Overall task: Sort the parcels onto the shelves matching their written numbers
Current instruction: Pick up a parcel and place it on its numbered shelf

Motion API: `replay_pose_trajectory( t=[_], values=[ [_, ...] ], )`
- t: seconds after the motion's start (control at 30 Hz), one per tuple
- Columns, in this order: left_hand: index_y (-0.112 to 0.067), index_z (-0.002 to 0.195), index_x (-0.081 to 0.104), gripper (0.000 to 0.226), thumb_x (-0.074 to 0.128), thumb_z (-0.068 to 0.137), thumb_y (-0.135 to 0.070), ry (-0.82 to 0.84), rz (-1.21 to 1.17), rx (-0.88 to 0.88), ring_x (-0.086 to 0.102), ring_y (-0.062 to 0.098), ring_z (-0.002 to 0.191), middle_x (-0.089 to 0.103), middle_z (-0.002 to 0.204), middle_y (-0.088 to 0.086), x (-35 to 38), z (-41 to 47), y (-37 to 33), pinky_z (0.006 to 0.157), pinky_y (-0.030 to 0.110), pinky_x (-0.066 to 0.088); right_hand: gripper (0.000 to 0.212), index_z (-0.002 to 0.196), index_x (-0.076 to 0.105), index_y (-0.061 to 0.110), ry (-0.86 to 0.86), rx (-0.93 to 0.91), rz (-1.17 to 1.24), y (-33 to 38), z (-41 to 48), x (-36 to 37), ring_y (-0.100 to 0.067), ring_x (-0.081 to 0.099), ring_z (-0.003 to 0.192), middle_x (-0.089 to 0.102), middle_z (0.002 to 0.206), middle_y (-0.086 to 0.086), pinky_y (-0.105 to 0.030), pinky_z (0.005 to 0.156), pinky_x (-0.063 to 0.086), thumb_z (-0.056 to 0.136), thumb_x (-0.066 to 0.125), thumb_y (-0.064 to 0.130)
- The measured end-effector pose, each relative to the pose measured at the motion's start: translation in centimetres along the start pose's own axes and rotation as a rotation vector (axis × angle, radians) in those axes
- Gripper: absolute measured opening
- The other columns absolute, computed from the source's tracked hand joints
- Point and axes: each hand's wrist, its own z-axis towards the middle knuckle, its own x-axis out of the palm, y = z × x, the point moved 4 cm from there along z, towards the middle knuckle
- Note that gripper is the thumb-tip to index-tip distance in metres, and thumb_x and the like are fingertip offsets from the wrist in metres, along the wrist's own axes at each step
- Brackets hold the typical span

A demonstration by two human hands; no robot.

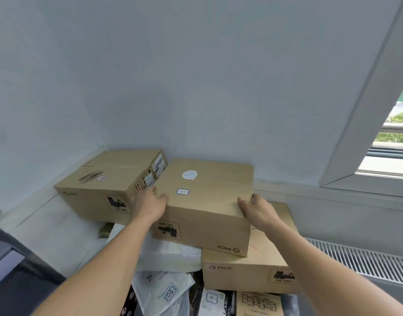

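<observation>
Against the far wall, in the head view, a box [205,197] sits on top of a heap of parcels, tilted a little, its right part resting on a lower box [248,270] and its left near part hanging over soft white bags [164,254]. Both hands hold it at its near end. The left hand [150,204] grips the left edge, thumb on the top face and fingers down the side, in the narrow gap against a left box [109,179] that touches it. The right hand [257,208] clasps the near right corner, thumb on top and fingers curled round the right side. A small label [183,191] lies on the top face near a round sticker [189,174]; whatever is written on it is too small to read. Nearer, a bag [171,293] bears the mark 03. No shelf is in view. Several things could go wrong from here, I judge. With both grips at the near end, the far end may sag on lifting and the cardboard may slide out of the thumbs. The left fingers, wedged between the two boxes, could be pinched or could drag the left box along. The bags give uneven support, so the heap may shift once the weight leaves. An unread number would send the box to the wrong shelf.
</observation>
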Motion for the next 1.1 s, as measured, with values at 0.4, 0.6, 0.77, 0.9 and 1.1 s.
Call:
replay_pose_trajectory(
  t=[0.4, 0.6, 0.77, 0.9, 1.1],
  values=[
    [-0.015, 0.110, 0.064, 0.046, 0.083, 0.077, -0.041, 0.222, -0.232, -0.095, 0.065, 0.025, 0.099, 0.070, 0.110, 0.003, 0.9, 5.4, 1.4, 0.093, 0.037, 0.052, 0.046, 0.121, 0.050, 0.023, -0.025, 0.169, 0.199, -0.5, 0.8, 1.7, -0.025, 0.062, 0.100, 0.062, 0.116, -0.003, -0.031, 0.066, 0.050, 0.094, 0.049, 0.060],
    [-0.018, 0.109, 0.062, 0.048, 0.085, 0.072, -0.040, 0.204, -0.359, -0.103, 0.067, 0.025, 0.095, 0.070, 0.104, -0.001, 1.4, 4.8, 2.6, 0.091, 0.045, 0.054, 0.037, 0.113, 0.055, 0.028, -0.036, 0.146, 0.296, -0.8, -0.1, 1.5, -0.027, 0.069, 0.094, 0.068, 0.107, -0.001, -0.047, 0.079, 0.059, 0.092, 0.055, 0.059],
    [-0.021, 0.105, 0.063, 0.042, 0.084, 0.072, -0.035, 0.125, -0.476, -0.047, 0.069, 0.023, 0.092, 0.072, 0.101, -0.002, 0.8, 2.9, 3.2, 0.090, 0.046, 0.056, 0.034, 0.124, 0.054, 0.026, -0.051, 0.085, 0.434, -0.9, -2.1, 1.4, -0.021, 0.068, 0.099, 0.068, 0.113, 0.003, -0.039, 0.076, 0.056, 0.097, 0.057, 0.048],
    [-0.023, 0.100, 0.060, 0.034, 0.083, 0.076, -0.030, 0.076, -0.534, 0.013, 0.069, 0.021, 0.092, 0.072, 0.100, -0.005, -0.3, 0.3, 3.2, 0.090, 0.046, 0.056, 0.031, 0.126, 0.054, 0.027, -0.085, 0.022, 0.480, -1.0, -4.2, 0.8, -0.016, 0.067, 0.098, 0.068, 0.112, 0.007, -0.034, 0.077, 0.050, 0.099, 0.058, 0.041],
    [-0.032, 0.106, 0.054, 0.058, 0.083, 0.057, -0.045, -0.008, -0.591, 0.043, 0.068, 0.018, 0.096, 0.068, 0.103, -0.011, -2.8, -4.0, 3.5, 0.091, 0.047, 0.055, 0.025, 0.125, 0.055, 0.033, -0.044, -0.146, 0.548, -0.2, -7.3, -1.2, -0.012, 0.070, 0.102, 0.071, 0.115, 0.009, -0.039, 0.091, 0.056, 0.100, 0.060, 0.034]
  ],
)
